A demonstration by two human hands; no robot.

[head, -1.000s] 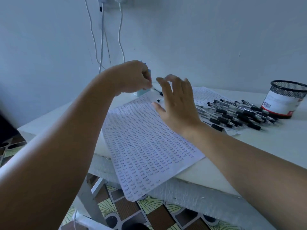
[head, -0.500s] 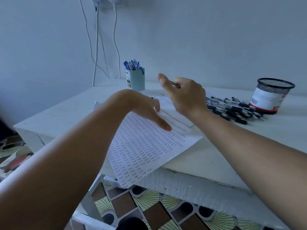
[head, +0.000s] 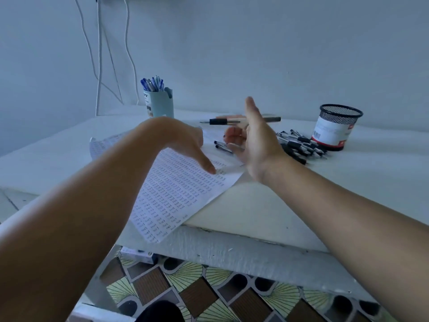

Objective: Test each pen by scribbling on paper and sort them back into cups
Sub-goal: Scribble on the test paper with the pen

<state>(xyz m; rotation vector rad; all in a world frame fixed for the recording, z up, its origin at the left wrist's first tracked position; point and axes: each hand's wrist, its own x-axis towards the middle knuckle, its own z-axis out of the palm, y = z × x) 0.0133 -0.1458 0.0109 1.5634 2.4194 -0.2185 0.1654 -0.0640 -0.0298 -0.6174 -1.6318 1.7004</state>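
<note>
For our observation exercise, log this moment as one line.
left hand fingertips on paper | right hand raised, grip unclear | black pens piled beside mesh cup | blue pens in light cup

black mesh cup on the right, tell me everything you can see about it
The mesh cup is a round pen holder of black wire mesh that looks like metal, with a solid black rim at top and base. A white label with a red band and a barcode wraps most of its side. It stands upright at the far right of the white table, near the wall. No pens show above its rim. A pile of black pens lies beside it on its left. Neither hand touches it.
</note>
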